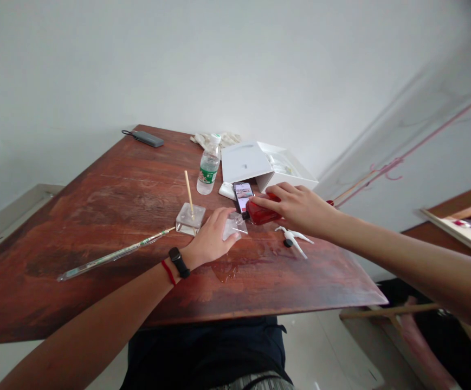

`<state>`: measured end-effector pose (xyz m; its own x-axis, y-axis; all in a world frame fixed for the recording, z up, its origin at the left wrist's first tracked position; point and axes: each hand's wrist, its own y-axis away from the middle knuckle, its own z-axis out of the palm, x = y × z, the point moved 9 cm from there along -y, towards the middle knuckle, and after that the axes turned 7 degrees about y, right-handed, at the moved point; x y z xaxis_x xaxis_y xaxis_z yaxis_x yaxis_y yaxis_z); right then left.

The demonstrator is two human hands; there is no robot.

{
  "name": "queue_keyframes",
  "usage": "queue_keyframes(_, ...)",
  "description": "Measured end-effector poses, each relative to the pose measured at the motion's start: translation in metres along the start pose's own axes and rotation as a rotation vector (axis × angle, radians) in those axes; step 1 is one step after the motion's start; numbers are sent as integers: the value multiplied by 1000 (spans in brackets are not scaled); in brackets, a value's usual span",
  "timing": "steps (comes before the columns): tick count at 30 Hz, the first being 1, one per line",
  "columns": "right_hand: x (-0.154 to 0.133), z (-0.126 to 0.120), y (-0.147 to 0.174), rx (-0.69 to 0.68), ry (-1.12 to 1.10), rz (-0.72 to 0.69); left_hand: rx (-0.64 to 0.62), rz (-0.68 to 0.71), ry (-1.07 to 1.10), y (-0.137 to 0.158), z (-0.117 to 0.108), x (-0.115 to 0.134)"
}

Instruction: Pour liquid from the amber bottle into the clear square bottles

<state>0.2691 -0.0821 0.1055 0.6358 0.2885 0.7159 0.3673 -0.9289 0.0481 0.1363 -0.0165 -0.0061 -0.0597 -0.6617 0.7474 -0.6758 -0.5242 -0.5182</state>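
My left hand (207,238), with a black watch on the wrist, is closed around a small clear plastic container (235,226). My right hand (294,203) grips a red bottle (262,213) tipped on its side. The bottle's dark neck points left, right by the container's edge. Whether liquid is flowing I cannot tell. Just left of my left hand sits a clear block-like container (190,219) with a greyish top, and a wooden stick (188,187) stands up from it. A wet puddle (226,271) lies on the wood below my left hand.
On the wooden table (117,292) are a water bottle (208,167), a phone (243,195), an open white box (288,169), a white spray nozzle (294,238), a long wrapped stick (113,260), a grey device (148,138) and a cloth (231,140). A wall stands behind.
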Motion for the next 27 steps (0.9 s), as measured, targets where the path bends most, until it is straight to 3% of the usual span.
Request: queue_keyframes(27, -3, -10, -8, 22, 46, -51, -20, -31, -19, -1, -1, 2)
